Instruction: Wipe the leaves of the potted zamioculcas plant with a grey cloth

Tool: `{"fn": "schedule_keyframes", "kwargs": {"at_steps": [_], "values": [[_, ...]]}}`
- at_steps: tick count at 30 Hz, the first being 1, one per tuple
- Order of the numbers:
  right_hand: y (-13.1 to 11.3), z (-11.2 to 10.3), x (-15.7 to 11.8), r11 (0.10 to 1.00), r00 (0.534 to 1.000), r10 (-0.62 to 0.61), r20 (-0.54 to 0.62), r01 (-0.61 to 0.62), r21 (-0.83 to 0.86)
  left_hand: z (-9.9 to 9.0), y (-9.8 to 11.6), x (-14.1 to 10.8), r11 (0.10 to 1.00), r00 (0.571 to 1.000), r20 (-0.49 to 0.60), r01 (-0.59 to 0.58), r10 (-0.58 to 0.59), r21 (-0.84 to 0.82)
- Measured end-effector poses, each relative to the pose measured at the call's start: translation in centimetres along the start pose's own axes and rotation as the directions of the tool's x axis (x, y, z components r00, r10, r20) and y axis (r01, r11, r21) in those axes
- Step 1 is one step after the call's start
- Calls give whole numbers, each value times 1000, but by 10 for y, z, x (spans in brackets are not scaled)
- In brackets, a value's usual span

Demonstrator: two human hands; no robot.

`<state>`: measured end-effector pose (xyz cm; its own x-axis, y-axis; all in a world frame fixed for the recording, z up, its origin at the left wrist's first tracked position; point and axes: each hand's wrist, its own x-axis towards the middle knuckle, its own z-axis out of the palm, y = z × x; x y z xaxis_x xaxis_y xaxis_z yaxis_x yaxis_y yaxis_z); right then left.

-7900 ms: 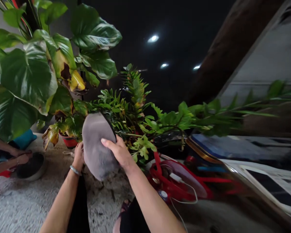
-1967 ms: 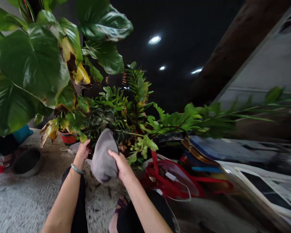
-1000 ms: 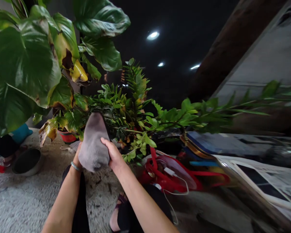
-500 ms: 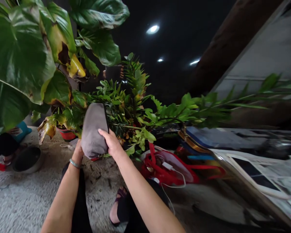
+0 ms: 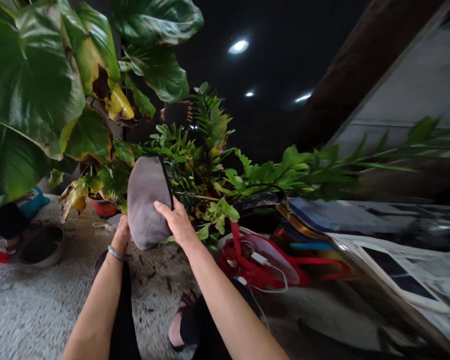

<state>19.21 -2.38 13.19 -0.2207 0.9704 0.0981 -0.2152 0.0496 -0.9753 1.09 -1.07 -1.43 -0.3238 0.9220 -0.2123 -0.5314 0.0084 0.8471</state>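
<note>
A grey, soft-surfaced, slipper-shaped item point(image 5: 146, 200) with a dark edge along its right side stands upright between my hands. My right hand point(image 5: 178, 224) grips its right edge, the thumb lying across the grey face and the other fingers out of sight behind. At the lower left side of the item, my left hand point(image 5: 122, 233) is pressed against it, with most of its fingers hidden. A pale bangle point(image 5: 115, 253) circles my left wrist. Leafy potted plants point(image 5: 206, 165) rise just beyond the item.
To the right lies a red bag point(image 5: 240, 257) with a white cable point(image 5: 281, 277). A cluttered table point(image 5: 382, 300) stands further right. On the floor at left are a dark round bowl point(image 5: 43, 245) and part of another person point(image 5: 7, 222). Large leaves point(image 5: 26, 80) hang at upper left.
The grey item has turned slightly, showing more of its broad face, and my right hand has shifted a little right and down with it. Both hands stay on it.
</note>
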Motion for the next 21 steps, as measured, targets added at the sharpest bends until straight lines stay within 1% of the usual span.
{"fn": "schedule_keyframes", "kwargs": {"at_steps": [1, 2, 3, 4, 5, 7, 9, 11, 12, 13, 15, 17, 18, 19, 20, 21], "values": [[11, -3, 4, 998, 995, 56, -88, -55, 10, 5, 0, 5, 1000, 1000, -1, -4, 4, -20], [25, -6, 3, 993, 982, 118, -148, -118, 9, 10, -1, 10, 999, 1000, -2, -8, 8, -43], [39, -9, -2, 984, 969, 177, -174, -180, 0, 13, -1, 15, 998, 1000, -11, -12, 11, -62], [52, -11, -10, 972, 960, 228, -165, -234, -15, 14, -1, 18, 997, 1000, -27, -16, 14, -72], [64, -11, -22, 960, 954, 274, -125, -280, -32, 13, -1, 21, 997, 999, -51, -21, 17, -71], [78, -10, -49, 941, 942, 334, 3, -333, -64, 8, 0, 24, 999, 994, -110, -25, 20, -40], [81, -7, -70, 946, 938, 320, 135, -307, -108, 2, 2, 24, 1000, 986, -164, -15, 15, 2], [75, -6, -80, 964, 945, 249, 211, -222, -144, -2, 7, 19, 1000, 982, -190, -1, 5, 25], [70, -6, -80, 972, 953, 213, 218, -183, -147, -3, 9, 13, 999, 981, -195, 1, 5, 32], [66, -9, -78, 978, 962, 186, 201, -160, -137, -3, 11, 5, 999, 981, -195, -5, 12, 34], [59, -15, -70, 988, 984, 143, 110, -134, -83, -1, 14, -19, 999, 985, -169, -31, 35, 22], [56, -22, -61, 995, 995, 101, 9, -101, -8, 4, 12, -52, 997, 993, -86, -78, 78, 8], [57, -23, -58, 996, 996, 90, -26, -89, 30, 6, 9, -69, 994, 994, -24, -106, 106, 12], [58, -24, -57, 994, 995, 90, -42, -87, 64, 10, 6, -86, 989, 989, 46, -145, 143, 34], [60, -23, -56, 991, 994, 97, -44, -93, 94, 13, 2, -101, 980, 979, 93, -185, 179, 65], [62, -21, -56, 988, 994, 106, -36, -101, 116, 17, -2, -114, 972, 977, 107, -197, 185, 124]]}}
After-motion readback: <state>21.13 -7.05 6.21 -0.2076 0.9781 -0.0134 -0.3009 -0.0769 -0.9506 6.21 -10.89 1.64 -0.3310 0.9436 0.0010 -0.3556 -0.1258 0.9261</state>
